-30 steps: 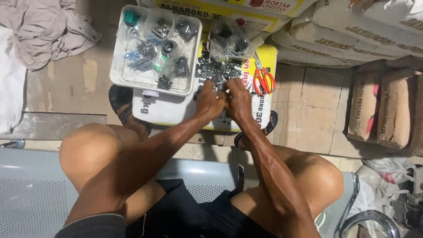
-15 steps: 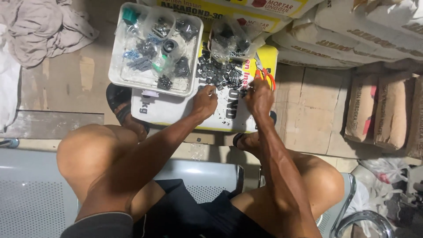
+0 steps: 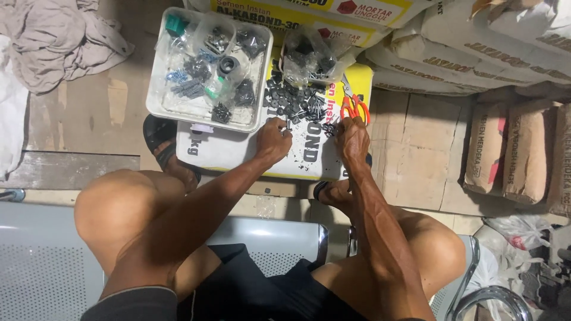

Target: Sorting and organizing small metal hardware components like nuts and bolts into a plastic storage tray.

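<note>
1. Two bare hands work over a white and yellow sack (image 3: 238, 151) that lies flat on the floor and carries a heap of small dark screws and washers (image 3: 294, 101).
2. Far left of the fingers, a crumpled grey cloth (image 3: 59, 41) lies on the floor.
3. Up and left of the left fingers, a white plastic tray (image 3: 156, 89) rests partly on the sack; it holds clear bags of dark fittings, blue plugs and a green piece.
4. The left hand (image 3: 272, 141) sits at the near edge of the heap, its fingers (image 3: 284, 125) curled and pressed together, pinching a small dark piece. Which kind of piece it is, I cannot tell.
5. Just above and between the two sets of fingers lies the heap, with an open clear bag (image 3: 312, 56) of more dark parts beyond it.
6. The right hand (image 3: 352, 139) rests at the right edge of the heap, its fingers (image 3: 340, 128) bent down and close together on small pieces there; I cannot tell whether they grip one.
7. Just above the right fingers lie orange-handled scissors (image 3: 355, 107), near them but apart.
8. Well right of the fingers, brown paper sacks (image 3: 511, 154) stand by the wall.
</note>
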